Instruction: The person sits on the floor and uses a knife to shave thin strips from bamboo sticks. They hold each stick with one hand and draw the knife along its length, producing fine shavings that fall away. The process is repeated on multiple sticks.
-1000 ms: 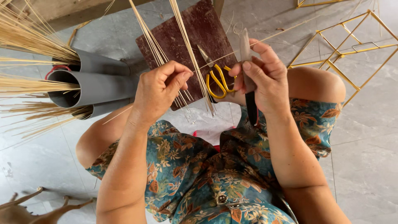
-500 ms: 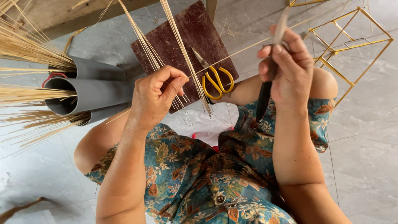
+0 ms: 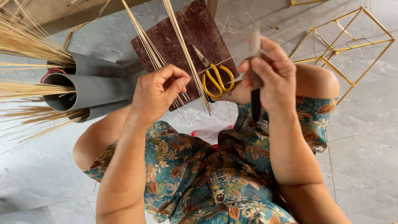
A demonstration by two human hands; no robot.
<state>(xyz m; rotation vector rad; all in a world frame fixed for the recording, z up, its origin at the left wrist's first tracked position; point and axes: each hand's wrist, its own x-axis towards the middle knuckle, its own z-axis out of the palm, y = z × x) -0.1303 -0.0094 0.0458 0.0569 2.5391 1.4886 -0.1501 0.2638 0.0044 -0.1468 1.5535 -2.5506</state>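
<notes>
two hands at work: our left hand [image 3: 159, 93] pinches a thin stick [image 3: 211, 68]; our right hand [image 3: 269, 76], raised since before, grips a knife [image 3: 256, 99] above the scissors [image 3: 215, 76].

Your left hand [image 3: 155, 97] is curled, thumb and forefinger pinched together at the tips, wrist bent slightly. Your right hand [image 3: 271, 79] is closed in a fist, fingers wrapped tight, thumb pressed along the forefinger, forearm angled downward.
</notes>
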